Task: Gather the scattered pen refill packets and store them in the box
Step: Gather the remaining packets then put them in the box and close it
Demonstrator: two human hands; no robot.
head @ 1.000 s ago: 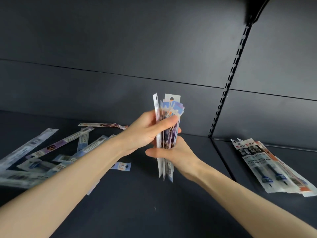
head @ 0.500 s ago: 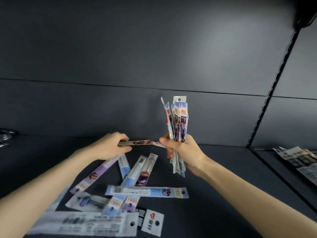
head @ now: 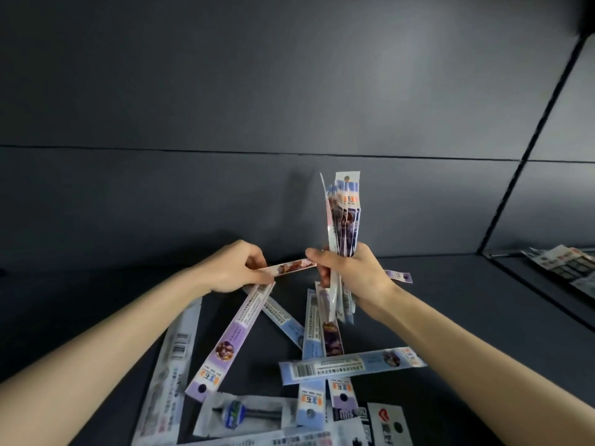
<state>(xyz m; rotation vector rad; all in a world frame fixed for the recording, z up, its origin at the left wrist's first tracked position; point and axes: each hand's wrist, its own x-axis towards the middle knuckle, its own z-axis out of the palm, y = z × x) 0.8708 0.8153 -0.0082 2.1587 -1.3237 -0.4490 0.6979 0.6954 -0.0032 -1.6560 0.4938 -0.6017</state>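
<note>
The head camera looks down at a dark shelf (head: 96,300) with a dark back wall (head: 225,91) behind it.

The right hand (head: 351,275) is closed around a bunch of packets (head: 346,217). The bunch stands up straight, with its tops high over the fist and its bottoms poking out under it.

The left hand (head: 235,268) pinches one thin packet (head: 291,267) at its left end, fingers shut on it. This packet lies flat in the air. Its far end reaches the right hand's fingers and looks like it touches them.

Under both hands, more packets lie loose on the shelf and cross over each other. A purple packet (head: 225,346) slants down to the left. A light blue packet (head: 351,365) lies sideways on top of two others. A long white packet (head: 170,371) sits at the left, and a clear one with a pen tip inside (head: 248,413) lies near the bottom.

Far to the right, on the next shelf, is another pile of packets (head: 563,262). It is blurry.

The box is not seen here.
</note>
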